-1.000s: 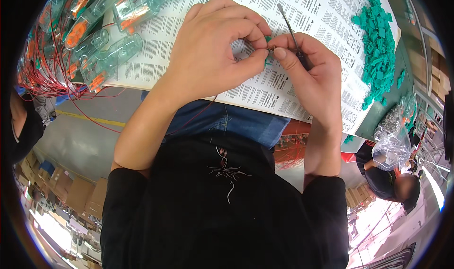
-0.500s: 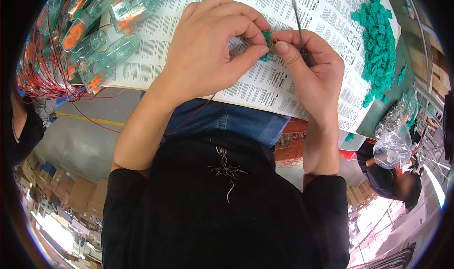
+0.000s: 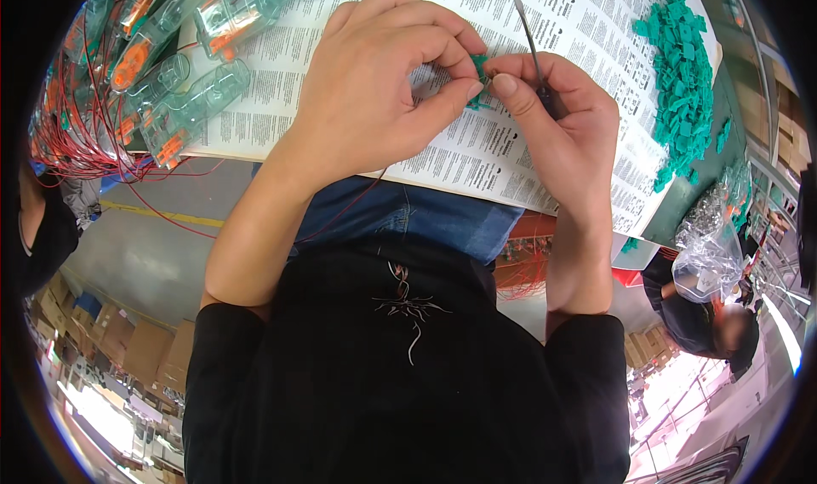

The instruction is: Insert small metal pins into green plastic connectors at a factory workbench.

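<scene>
Over the printed sheet, my left hand (image 3: pixel 379 84) is closed, pinching a small green plastic piece (image 3: pixel 479 61) between thumb and fingers. Most of that piece is hidden by the fingertips. My right hand (image 3: pixel 574 126) meets it from the right, its thumb and index finger closed at the edge of the green piece. Something tiny is between those two fingertips, too small to name. A screwdriver (image 3: pixel 529 43) is tucked in the same hand, its thin dark shaft pointing up and away and its handle mostly hidden by the fingers.
Clear green-tinted plastic housings (image 3: pixel 191 101) with orange parts and red wires (image 3: pixel 85 148) crowd the left. A heap of small green plastic pieces (image 3: pixel 681 84) lies at the right. Beyond it sits a clear plastic bag (image 3: pixel 711 267) of small parts. Another person (image 3: pixel 702 322) is at the right.
The screwdriver's tip has swung a little to the left. Both hands stay in nearly the same place at the green piece.
</scene>
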Demonstrator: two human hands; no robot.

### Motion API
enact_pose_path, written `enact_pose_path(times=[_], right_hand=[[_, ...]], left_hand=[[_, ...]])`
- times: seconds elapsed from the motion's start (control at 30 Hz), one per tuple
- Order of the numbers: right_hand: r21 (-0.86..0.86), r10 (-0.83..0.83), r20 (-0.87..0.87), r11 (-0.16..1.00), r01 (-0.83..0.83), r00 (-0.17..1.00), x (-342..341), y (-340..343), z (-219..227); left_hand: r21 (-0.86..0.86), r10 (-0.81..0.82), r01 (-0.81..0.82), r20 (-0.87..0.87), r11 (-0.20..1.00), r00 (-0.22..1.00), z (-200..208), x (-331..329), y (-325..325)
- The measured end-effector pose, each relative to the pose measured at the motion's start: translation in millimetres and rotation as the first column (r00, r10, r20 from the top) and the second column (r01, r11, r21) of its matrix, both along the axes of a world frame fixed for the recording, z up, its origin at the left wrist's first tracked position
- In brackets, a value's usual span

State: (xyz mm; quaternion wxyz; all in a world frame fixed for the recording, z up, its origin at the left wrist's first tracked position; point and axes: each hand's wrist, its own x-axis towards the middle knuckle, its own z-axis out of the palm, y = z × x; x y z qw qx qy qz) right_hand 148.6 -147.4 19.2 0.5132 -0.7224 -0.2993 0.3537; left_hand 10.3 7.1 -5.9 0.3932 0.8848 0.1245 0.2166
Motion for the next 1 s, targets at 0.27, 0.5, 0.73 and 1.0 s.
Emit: enact_pose_path(times=[0.27, 0.5, 0.73, 1.0], right_hand=[[-0.028, 0.019, -0.061, 0.999, -0.021, 0.998, 2.5, 1.5, 1.3], [-0.035, 0.029, -0.045, 0.999, -0.031, 0.999, 1.9, 1.2, 0.5], [0.000, 0.071, 0.283, 0.997, -0.074, 0.956, -1.2, -0.3, -6.4], [0.113, -0.081, 0.222, 0.992, 0.056, 0.972, -10.4, 0.3, -12.8]], left_hand=[[0.013, -0.031, 0.031, -0.008, 0.999, 0.999, 5.8, 3.1, 1.7], [0.020, -0.036, 0.036, 0.005, 0.999, 0.999, 5.0, 3.7, 2.6], [0.021, -0.034, 0.034, -0.006, 0.999, 0.999, 4.4, 3.2, 2.0], [0.020, 0.001, -0.001, -0.026, 1.000, 1.000, 2.1, 2.6, -0.3]])
